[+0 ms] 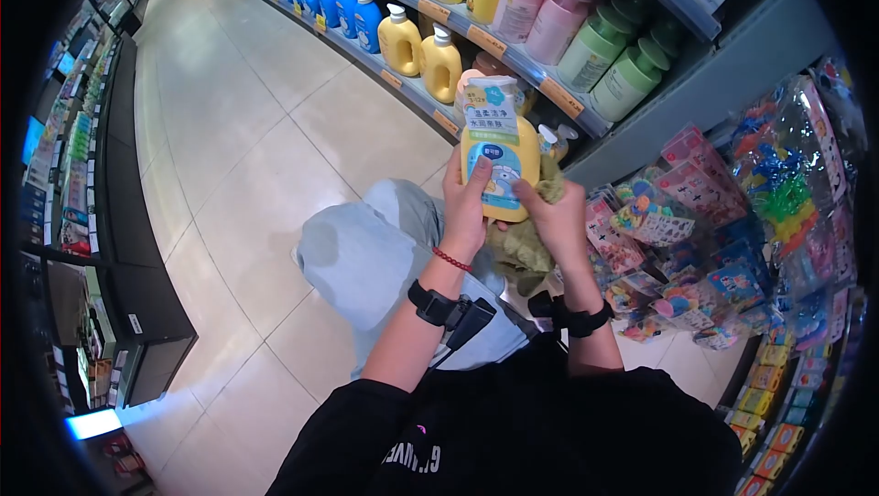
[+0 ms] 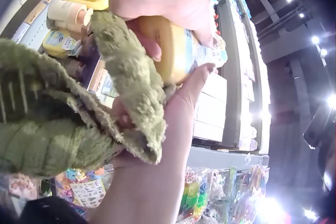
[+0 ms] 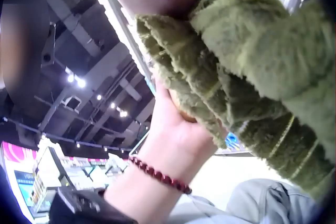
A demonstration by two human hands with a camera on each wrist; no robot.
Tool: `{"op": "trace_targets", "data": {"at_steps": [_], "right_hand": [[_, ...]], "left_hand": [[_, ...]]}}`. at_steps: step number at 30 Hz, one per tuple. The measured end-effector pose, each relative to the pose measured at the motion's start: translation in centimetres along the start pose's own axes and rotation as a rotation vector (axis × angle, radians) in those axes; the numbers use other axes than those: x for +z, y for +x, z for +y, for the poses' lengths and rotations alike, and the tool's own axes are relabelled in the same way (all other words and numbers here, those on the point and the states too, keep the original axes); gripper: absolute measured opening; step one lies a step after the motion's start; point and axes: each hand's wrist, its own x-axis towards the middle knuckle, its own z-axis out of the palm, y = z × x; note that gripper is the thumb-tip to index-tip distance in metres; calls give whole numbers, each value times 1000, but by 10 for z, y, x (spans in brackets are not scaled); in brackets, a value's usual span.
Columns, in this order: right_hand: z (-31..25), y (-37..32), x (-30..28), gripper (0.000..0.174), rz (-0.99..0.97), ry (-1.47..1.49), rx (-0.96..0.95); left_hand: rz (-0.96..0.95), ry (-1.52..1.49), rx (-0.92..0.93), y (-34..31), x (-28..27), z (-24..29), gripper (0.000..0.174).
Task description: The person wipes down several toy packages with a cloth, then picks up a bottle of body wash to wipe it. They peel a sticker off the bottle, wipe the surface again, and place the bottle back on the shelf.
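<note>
A yellow pump bottle (image 1: pixel 524 144) with a blue bear label is held up in front of the lower shelf. The left hand (image 1: pixel 465 199) grips its left side, thumb on the front. A printed card (image 1: pixel 492 116) covers the bottle's top. At the lower right, the right hand (image 1: pixel 560 221) holds a fuzzy green cloth (image 1: pixel 522 253), its thumb on the bottle's front. The cloth (image 2: pixel 134 85) hangs below the bottle in folds in the left wrist view. In the right wrist view, the cloth (image 3: pixel 273 50) hides most of the bottle.
Shelves ahead carry yellow bottles (image 1: pixel 441 66), blue bottles (image 1: pixel 366 20), and pink (image 1: pixel 557 20) and green (image 1: pixel 632 70) ones. Bagged toys (image 1: pixel 705 212) hang close on the right. A dark display shelf (image 1: pixel 137 313) lines the aisle's left side, over a tiled floor (image 1: pixel 229 176).
</note>
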Motion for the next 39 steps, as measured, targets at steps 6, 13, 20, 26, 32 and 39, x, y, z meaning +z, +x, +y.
{"op": "trace_targets", "data": {"at_steps": [6, 13, 20, 26, 32, 39], "right_hand": [[-5, 36, -38, 41, 425, 911, 68], [-38, 45, -15, 28, -111, 275, -275], [-18, 59, -8, 23, 1, 153, -293], [-3, 64, -17, 23, -4, 214, -179], [-7, 58, -21, 33, 65, -43, -97], [-2, 54, -26, 47, 164, -520, -77]], "left_hand": [[-108, -300, -396, 6, -9, -15, 41], [-246, -233, -524, -1, -2, -15, 42], [-304, 120, -420, -1, -7, 1, 44], [-210, 366, -190, 0, -3, -14, 44], [-194, 610, -127, 0, -3, -5, 44], [-188, 742, 15, 3, -1, -4, 46]]}}
